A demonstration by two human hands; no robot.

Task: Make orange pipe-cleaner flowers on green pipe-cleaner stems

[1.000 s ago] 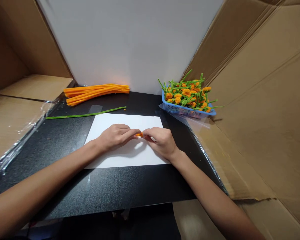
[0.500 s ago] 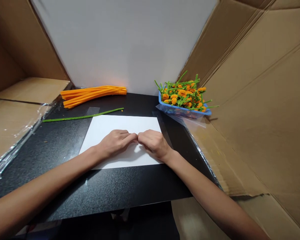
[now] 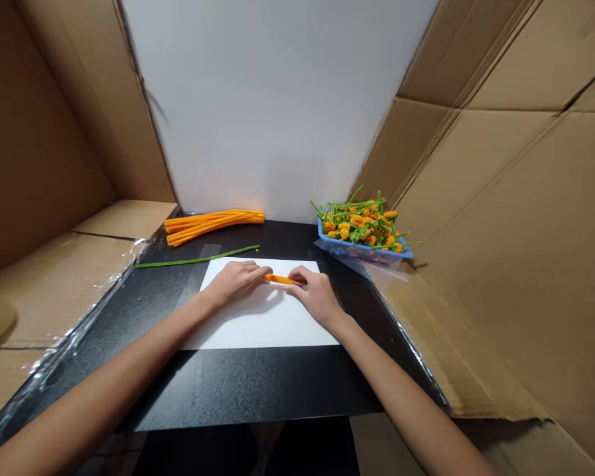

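The hands hold a short orange piece between them, above the white sheet. The left hand (image 3: pixel 240 279) has its fingers drawn together at the near end of the orange piece (image 3: pixel 279 279); its thumb is mostly hidden, so how firmly it grips cannot be told. The right hand (image 3: pixel 316 289) has thumb and forefinger curved toward each other around the other end, only slightly parted. The piece spans the gap between the hands, roughly level.

The step in hand looks like working this orange piece with the fingertips, perhaps twisting or straightening it; which of these cannot be told from here. The next move seems to call for both pinches to stay firm and level, with small turns of the fingers rather than the arms, since a loose end could slip out.

Both forearms slant inward from the lower corners. The left wrist is fairly straight, knuckles up and fingers pointing at the right hand; the right hand bends inward at the wrist, its back facing up and outward.

The white sheet (image 3: pixel 272 324) lies under the hands on the black counter (image 3: pixel 258 387). Beyond the left hand are a green stem (image 3: pixel 198 260) and an orange bundle (image 3: pixel 213 227); beyond the right hand stands a blue basket (image 3: pixel 357 252) of orange-and-green flowers (image 3: pixel 357 219).
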